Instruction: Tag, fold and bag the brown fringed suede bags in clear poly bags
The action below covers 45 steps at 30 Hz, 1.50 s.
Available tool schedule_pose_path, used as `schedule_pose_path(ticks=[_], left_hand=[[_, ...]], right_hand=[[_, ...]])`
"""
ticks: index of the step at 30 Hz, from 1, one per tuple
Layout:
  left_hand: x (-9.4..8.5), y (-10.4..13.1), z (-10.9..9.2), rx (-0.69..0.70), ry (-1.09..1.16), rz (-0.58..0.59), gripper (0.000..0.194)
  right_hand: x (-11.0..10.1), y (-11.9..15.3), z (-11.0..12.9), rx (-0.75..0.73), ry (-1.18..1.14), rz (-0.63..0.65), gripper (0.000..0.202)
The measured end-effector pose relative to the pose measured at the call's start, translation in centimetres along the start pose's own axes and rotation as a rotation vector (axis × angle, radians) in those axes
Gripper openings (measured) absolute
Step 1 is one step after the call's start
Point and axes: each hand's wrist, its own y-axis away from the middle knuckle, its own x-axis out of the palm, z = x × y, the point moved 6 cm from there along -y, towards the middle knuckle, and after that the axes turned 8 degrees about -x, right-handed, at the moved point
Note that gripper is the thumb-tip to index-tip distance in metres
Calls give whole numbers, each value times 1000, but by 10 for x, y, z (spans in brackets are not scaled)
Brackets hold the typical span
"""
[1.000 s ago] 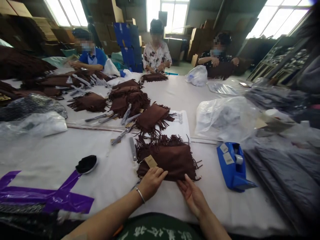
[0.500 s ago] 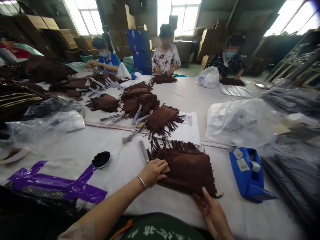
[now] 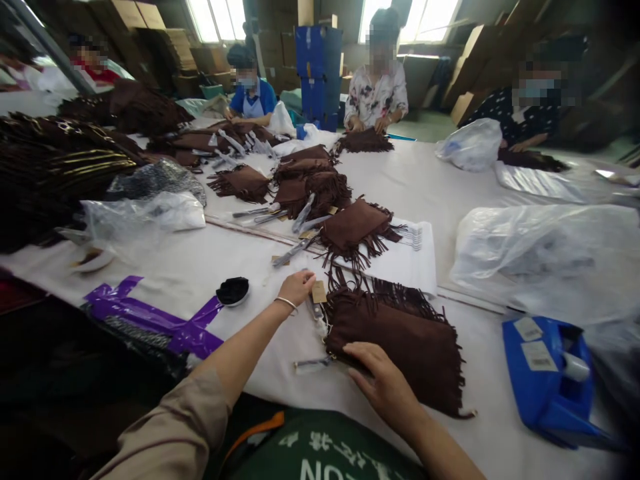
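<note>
A dark brown fringed bag [image 3: 395, 347] lies flat before me, its fringe toward the far side. My left hand [image 3: 297, 288] is closed at the far end of a grey wrapped strap [image 3: 316, 310], left of the bag; its fingertips are partly hidden. Beside those fingers is a small tan hang tag [image 3: 319, 292]. My right hand [image 3: 384, 379] rests over the bag's near left edge, thumb and fingers apart. Another short wrapped piece [image 3: 313, 364] sticks out from the bag's near left corner.
A blue tape dispenser [image 3: 550, 380] stands at right, near a large clear plastic bag [image 3: 545, 247]. More fringed bags [image 3: 355, 223] lie farther back. Purple tape [image 3: 155, 317] and a black round pad [image 3: 233, 291] are at left. Several co-workers [image 3: 377, 93] work across the table [image 3: 420, 173].
My left hand has moved off the tag to the strap's end. My right hand has shifted from the bag's near right edge to its near left edge. The view has turned left.
</note>
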Motion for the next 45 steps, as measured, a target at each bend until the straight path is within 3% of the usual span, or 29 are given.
schedule_pose_path(ticks=[4,9,13,15,17,20,22,24,27,32,35,40,45], left_hand=[[-18,33,15,41,-7,-84,32],[-6,84,-8,466,-90,38,42],[11,85,-15,571,-228,100,42],[12,81,-19,612,-288,117,35],[6,80,-24,659,-336,136,29],[-9,89,-29,653,-388,174,27],[-16,101,-27,528,-409,260,20],[-18,117,-18,303,-402,382,15],[-13,145,-9,55,-329,501,31],[17,174,-3,-411,464,865,38],[30,175,-11,-484,610,998,50],[39,162,-32,-670,797,1072,45],[42,160,-44,-797,936,987,32]], right_hand=[[37,-21,-2,-177,274,92,47],[50,-22,7,-280,306,208,44],[45,-25,10,-222,260,228,18],[46,-25,10,-235,281,219,14],[49,-21,7,-266,320,197,19],[50,-14,-1,-266,342,123,49],[47,-10,-6,-235,327,73,66],[46,-7,-9,-212,308,54,72],[45,-6,-9,-192,262,57,65],[33,-11,-9,-81,56,-51,47],[28,-14,-9,-22,-42,-86,44],[26,-20,-7,37,-145,-43,53],[23,-28,2,96,-204,48,58]])
